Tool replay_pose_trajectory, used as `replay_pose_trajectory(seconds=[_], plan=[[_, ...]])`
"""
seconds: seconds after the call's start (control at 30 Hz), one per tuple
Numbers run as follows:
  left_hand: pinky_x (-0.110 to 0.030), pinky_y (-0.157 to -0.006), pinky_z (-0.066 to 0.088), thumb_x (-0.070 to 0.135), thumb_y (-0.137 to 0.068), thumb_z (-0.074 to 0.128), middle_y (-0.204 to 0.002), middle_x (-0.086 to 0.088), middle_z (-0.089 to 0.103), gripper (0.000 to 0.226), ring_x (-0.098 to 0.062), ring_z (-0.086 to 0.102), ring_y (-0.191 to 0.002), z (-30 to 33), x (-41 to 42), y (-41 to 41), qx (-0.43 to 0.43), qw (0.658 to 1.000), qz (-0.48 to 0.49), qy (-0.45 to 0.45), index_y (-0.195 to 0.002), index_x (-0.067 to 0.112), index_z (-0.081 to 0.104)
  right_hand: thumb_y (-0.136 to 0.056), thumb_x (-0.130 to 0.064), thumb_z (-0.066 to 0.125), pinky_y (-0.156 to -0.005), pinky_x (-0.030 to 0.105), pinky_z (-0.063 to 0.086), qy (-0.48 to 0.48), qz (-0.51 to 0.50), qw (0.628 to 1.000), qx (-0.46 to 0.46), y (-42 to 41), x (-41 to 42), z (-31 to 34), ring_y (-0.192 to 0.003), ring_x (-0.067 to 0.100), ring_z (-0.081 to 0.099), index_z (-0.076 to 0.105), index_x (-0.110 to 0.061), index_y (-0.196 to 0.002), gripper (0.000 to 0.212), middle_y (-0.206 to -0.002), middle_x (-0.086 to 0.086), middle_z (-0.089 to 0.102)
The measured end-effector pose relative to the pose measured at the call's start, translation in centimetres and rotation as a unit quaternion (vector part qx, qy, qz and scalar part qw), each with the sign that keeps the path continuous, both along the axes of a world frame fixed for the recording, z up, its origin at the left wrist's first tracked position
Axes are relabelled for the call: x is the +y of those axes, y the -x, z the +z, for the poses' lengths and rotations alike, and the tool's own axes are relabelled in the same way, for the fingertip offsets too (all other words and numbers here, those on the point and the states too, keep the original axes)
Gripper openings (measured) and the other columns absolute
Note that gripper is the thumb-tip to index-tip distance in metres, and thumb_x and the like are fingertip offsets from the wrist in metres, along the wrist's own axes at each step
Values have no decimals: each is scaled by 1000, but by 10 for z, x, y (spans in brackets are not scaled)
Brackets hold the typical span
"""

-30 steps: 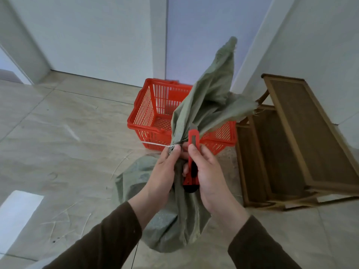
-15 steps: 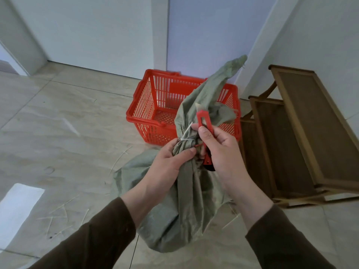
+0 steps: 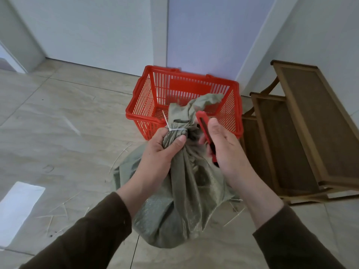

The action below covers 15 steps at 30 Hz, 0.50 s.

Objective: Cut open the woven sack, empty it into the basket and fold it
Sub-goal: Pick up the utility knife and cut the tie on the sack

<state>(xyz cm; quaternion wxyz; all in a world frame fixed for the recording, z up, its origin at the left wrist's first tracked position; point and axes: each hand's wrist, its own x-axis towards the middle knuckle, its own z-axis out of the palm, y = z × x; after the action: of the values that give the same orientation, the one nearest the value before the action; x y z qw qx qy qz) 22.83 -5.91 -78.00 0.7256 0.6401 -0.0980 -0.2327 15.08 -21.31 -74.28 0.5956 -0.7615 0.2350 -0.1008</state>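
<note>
A grey-green woven sack (image 3: pixel 180 200) stands on the floor in front of me, its neck bunched and tied with a white zip tie (image 3: pixel 175 129). My left hand (image 3: pixel 162 150) grips the neck just below the tie. My right hand (image 3: pixel 223 144) holds a red utility knife (image 3: pixel 206 131) upright beside the neck, thumb on its slider; its blade tip is hidden. The sack's loose top flops over toward the red plastic basket (image 3: pixel 147 100), which stands just behind the sack.
A wooden shelf unit (image 3: pixel 303 133) lies tipped against the wall at the right. White walls and a door close off the back. Thin straw bits (image 3: pixel 58 212) lie scattered on the tiled floor, with a bright light patch (image 3: pixel 17 206) at the left.
The sack's loose top has dropped from standing tall to flopping over the basket. My right hand has drawn the knife to the right of the neck. The view has tilted down.
</note>
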Motion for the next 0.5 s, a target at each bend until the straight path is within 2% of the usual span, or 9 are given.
replay_pose_trajectory(seconds=[0.07, 0.1, 0.17, 0.23, 0.37, 0.5], plan=[[-52, -103, 56, 30, -99, 71, -122, -22, 70, 29, -36, 68, -117, 0, 1, -3, 1, 1000, 6, -18, -120, 11, 67, -109, -54, 38, -76, 33, 47, 119, 26, 993, -3, 6, -3, 2, -75, 1, 60, 72, -26, -107, 45, -83, -7, 67], [-54, -106, 54, 32, -98, 71, -124, -20, 69, 27, -35, 67, -119, 1, 1, -4, -3, 1000, 5, -21, -120, 16, 68, -110, -50, 41, -84, 33, 49, 177, 53, 983, -1, 9, -4, 4, -91, -4, 62, 71, -32, -121, 37, -97, -17, 70], [-56, -108, 50, 39, -95, 68, -125, -15, 67, 21, -32, 64, -122, 5, -1, -4, -24, 999, 1, -30, -114, 29, 71, -109, -43, 49, -97, 38, 50, 279, 94, 956, 8, 11, -3, 8, -113, 3, 61, 64, -34, -139, 35, -119, -18, 69], [-57, -110, 47, 45, -95, 64, -124, -11, 65, 16, -30, 61, -123, 7, -2, -4, -57, 997, -7, -51, -108, 38, 70, -107, -43, 54, -93, 39, 52, 328, 102, 939, 16, 14, 0, 11, -109, 5, 61, 62, -33, -139, 35, -118, -16, 68], [-57, -109, 44, 39, -98, 58, -121, -10, 62, 26, -31, 57, -121, 5, -5, -6, -116, 989, -5, -87, -117, 24, 67, -104, -46, 57, -68, 26, 49, 382, 100, 919, 18, 18, 4, 14, -85, 0, 59, 56, -41, -121, 18, -95, -26, 62], [-54, -109, 42, 30, -105, 58, -116, -3, 56, 19, -28, 53, -119, 2, -4, -8, -176, 975, -6, -134, -120, 22, 65, -103, -47, 57, -60, 23, 44, 398, 89, 913, 28, 18, 6, 15, -80, -5, 58, 56, -39, -113, 13, -86, -25, 60]])
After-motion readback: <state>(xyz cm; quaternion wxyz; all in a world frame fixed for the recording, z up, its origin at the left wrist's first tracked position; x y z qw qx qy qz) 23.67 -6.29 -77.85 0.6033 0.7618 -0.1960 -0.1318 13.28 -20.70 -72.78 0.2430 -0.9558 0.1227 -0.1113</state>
